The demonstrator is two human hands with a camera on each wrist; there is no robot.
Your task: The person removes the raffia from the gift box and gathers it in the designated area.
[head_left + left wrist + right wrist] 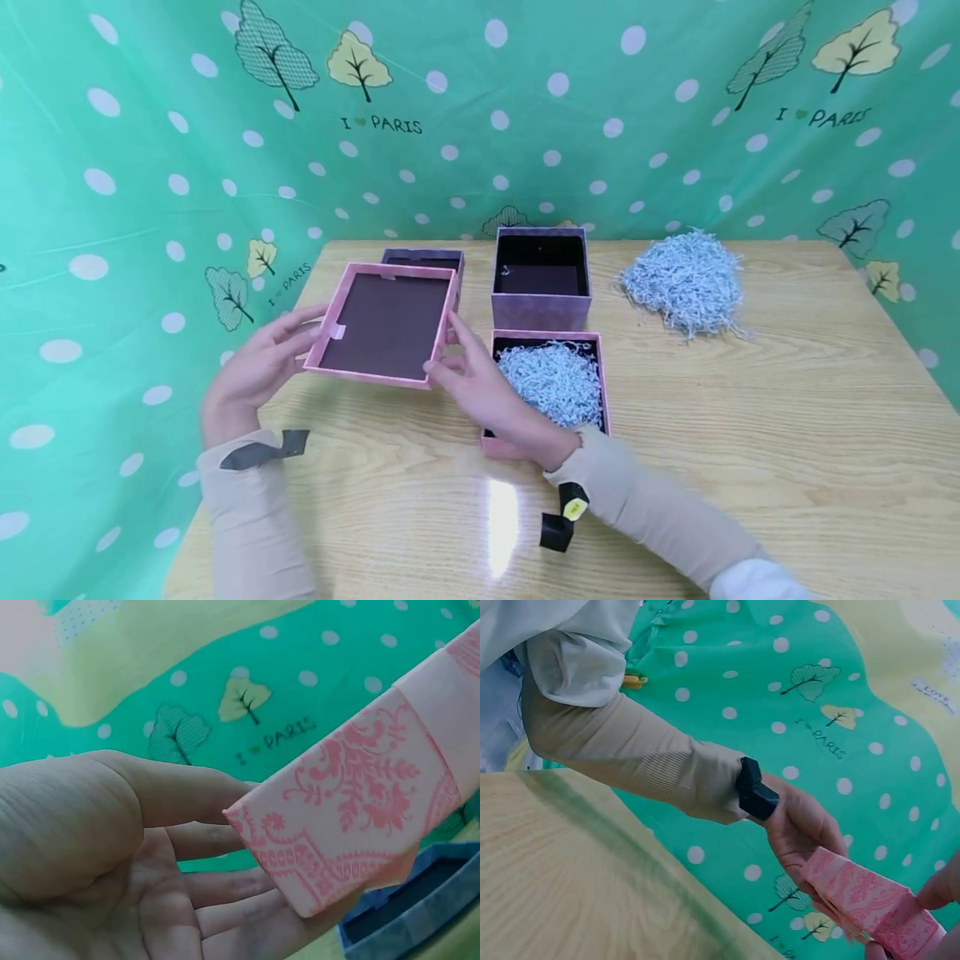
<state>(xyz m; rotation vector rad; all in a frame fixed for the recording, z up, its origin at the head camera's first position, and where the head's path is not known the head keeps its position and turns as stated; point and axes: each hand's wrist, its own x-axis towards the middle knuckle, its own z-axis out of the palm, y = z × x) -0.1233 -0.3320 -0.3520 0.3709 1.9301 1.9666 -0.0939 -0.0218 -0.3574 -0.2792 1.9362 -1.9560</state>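
A shallow pink square box lid (386, 325) is held above the left of the table, its dark inside facing up. My left hand (258, 367) grips its left side. In the left wrist view, the thumb lies along the patterned lid wall (352, 787) and fingers pass underneath. My right hand (480, 383) pinches the lid's right side near the front corner. Under the right forearm stands a pink box (604, 392), partly hidden, with blue shredded paper (555, 379) inside.
Behind the pink box stands an open purple box (542, 313) with a dark inside. A purple lid (423, 253) lies behind the held lid, partly covered. Loose blue shredded paper (686, 279) is heaped at the back right. A green curtain (525, 117) hangs behind the wooden table (750, 433).
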